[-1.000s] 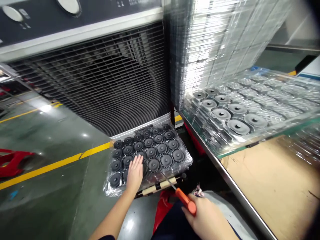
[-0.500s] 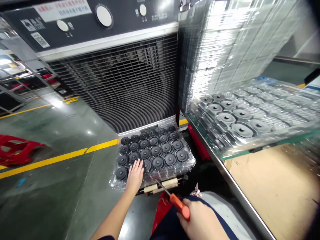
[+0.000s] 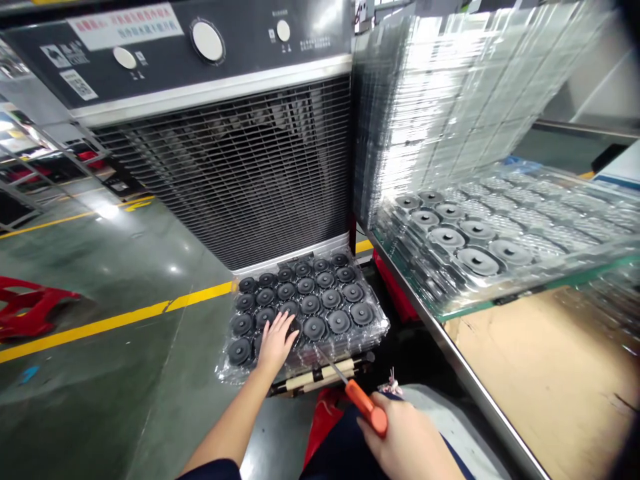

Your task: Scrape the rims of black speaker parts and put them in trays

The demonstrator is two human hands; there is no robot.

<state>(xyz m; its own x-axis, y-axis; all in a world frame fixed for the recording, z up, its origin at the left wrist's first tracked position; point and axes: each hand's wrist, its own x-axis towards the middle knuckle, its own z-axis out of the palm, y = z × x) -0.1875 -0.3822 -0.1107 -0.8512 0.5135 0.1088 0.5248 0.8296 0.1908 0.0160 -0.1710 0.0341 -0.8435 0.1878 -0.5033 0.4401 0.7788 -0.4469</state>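
My left hand [image 3: 276,343] lies over the front of a clear plastic tray [image 3: 377,327], fingers spread on the round black parts there. Several rows of these black discs [image 3: 314,327], each with a small centre, fill the tray; those under my palm are hidden. An orange-handled screwdriver [image 3: 364,405] is gripped in my right hand [image 3: 407,433]. Its thin metal shaft points up and left, with the tip close to the tray's front edge; whether it touches cannot be told.
A large fan unit with a grille [image 3: 240,173] stands behind the tray. To the right, a glass-topped table [image 3: 450,310] carries a partly filled plastic tray [image 3: 510,252] and a tall stack of clear trays [image 3: 450,100]. Cardboard [image 3: 545,373] lies below. A red stool [image 3: 30,307] is at left.
My left hand has shifted slightly right and up over the discs, its fingers spreading wider. My right hand and the screwdriver have moved a little right. The view has shifted slightly.
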